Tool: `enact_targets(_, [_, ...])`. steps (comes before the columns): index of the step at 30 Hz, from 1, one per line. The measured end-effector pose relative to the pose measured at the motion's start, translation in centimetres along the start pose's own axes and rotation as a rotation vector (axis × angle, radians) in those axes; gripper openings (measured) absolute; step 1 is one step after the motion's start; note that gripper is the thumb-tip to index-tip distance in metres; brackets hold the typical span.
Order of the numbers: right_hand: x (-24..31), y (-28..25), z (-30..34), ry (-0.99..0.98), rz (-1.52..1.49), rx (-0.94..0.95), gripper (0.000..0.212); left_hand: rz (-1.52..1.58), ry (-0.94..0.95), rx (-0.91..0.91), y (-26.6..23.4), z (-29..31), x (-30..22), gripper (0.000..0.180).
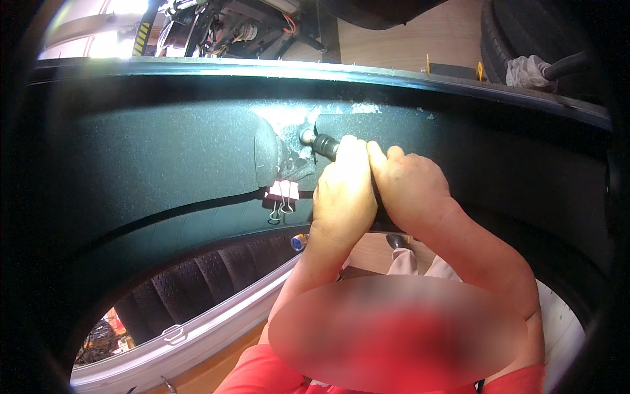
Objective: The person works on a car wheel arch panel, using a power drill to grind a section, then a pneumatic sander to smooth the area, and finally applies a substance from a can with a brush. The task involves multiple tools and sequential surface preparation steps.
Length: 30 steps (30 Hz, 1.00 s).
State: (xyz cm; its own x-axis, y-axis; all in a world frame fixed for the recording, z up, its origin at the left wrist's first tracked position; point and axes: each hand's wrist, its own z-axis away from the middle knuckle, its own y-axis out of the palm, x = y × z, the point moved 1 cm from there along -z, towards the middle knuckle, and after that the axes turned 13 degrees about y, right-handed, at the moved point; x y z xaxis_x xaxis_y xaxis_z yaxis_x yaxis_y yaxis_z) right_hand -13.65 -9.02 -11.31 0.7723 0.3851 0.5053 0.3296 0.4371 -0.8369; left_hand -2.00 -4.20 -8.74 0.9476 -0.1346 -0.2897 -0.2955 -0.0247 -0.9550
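The big tyre's inner wall (184, 157) looks like matt black rubber, finely grained and flecked with pale specks, while the bared patch (283, 118) glares whitish and rough. The tool's chuck (325, 146) has a dark, low sheen; its tip (306, 136) looks like shiny metal. Bright wire forms the clip handles (287, 202). Crumpled, translucent plastic film (526, 71) glistens above. The floor (403, 36) seems smooth, wood-like.

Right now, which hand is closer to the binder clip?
Left. The left hand, on the black tool, is to the right of the binder clip; the right hand is farther right.
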Motion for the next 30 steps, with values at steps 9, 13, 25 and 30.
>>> enact_targets(9, [-0.09,-0.24,0.10,-0.012,0.018,0.093,0.026,0.023,-0.068,0.052,-0.17,-0.08,-0.32,0.017])
enact_targets(13, [-0.21,-0.31,0.10,-0.003,0.008,0.036,0.025,0.029,0.009,0.009,-0.19,-0.08,-0.19,0.018])
enact_targets(25, [0.10,0.11,0.05,0.010,-0.020,0.002,0.023,0.013,-0.011,0.036,-0.31,0.00,0.42,0.019])
enact_targets(30, [0.53,0.30,0.25,0.006,-0.050,-0.051,0.024,-0.006,0.005,0.044,-0.92,0.33,0.38,0.020])
